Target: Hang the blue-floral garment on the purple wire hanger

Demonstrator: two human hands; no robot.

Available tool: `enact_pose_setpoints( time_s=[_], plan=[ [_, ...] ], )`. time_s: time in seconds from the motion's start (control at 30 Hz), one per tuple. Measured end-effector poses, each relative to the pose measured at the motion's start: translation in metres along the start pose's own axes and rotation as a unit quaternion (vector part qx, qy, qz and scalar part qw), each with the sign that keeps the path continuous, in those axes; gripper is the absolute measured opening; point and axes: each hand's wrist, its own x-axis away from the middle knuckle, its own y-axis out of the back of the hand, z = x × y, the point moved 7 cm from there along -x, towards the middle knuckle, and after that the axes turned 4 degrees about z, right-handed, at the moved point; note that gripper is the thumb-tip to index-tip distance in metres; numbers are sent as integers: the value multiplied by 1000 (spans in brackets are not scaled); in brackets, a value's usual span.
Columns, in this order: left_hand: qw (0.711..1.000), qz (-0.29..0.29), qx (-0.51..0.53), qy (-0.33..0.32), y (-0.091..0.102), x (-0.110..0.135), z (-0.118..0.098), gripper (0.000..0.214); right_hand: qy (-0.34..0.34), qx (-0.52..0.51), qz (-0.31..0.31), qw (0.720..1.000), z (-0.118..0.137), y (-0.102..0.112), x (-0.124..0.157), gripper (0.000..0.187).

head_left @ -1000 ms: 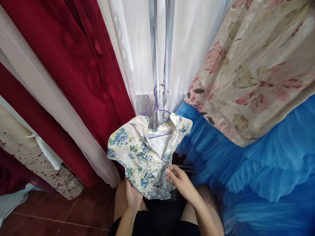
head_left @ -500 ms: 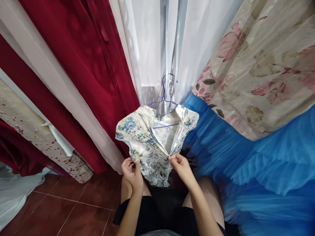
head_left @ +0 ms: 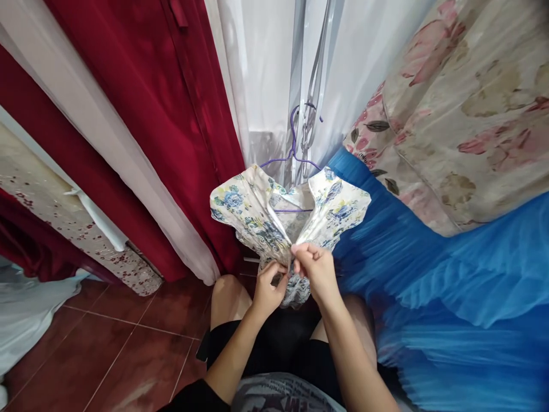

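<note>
A white dress with blue flowers [head_left: 240, 203], or a blouse of that print, hangs on a purple hanger [head_left: 293, 134] in front of me. Its neck opening gapes in a V, with the hanger's bar showing inside. My right hand [head_left: 315, 266] pinches the edge at the bottom of the V. Just below and to the left, my left hand [head_left: 270, 286] grips the same seam between thumb and fingers. Whether a zipper pull sits under the right fingertips is hidden. The lower part of the garment bunches between my hands and knees.
Dark red cloth [head_left: 171, 143] and pale drapes hang at the left, white fabric [head_left: 266, 68] behind the hanger. On the right hang a floral cloth [head_left: 484, 126] and a blue tulle skirt [head_left: 450, 286]. Red floor tiles [head_left: 115, 343] lie at lower left.
My left hand has moved right, from the garment's side to the seam beside my right hand. The garment now faces me more squarely, and the V opening looks shorter.
</note>
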Motion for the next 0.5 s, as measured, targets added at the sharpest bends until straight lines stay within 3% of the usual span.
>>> enact_pose_setpoints(
  time_s=[0.13, 0.23, 0.37, 0.43, 0.5],
  plan=[
    [999, 28, -27, 16, 10, 0, 6, 13, 53, 5, 14, 999, 62, -17, -54, 28],
    [994, 87, -57, 27, 9, 2, 9, 14, 94, -9, 13, 995, 99, -27, -76, 25],
    [986, 149, -78, -2, 13, -13, -1, 9, 131, -9, -14, 991, 108, -28, -72, 20],
    [991, 102, -76, -40, 31, -38, -22, 9, 133, -8, -22, 991, 100, -25, -64, 18],
    [994, 7, -68, -90, 57, -71, -52, 26, 141, 1, -30, 990, 95, -22, -56, 17]
  ],
)
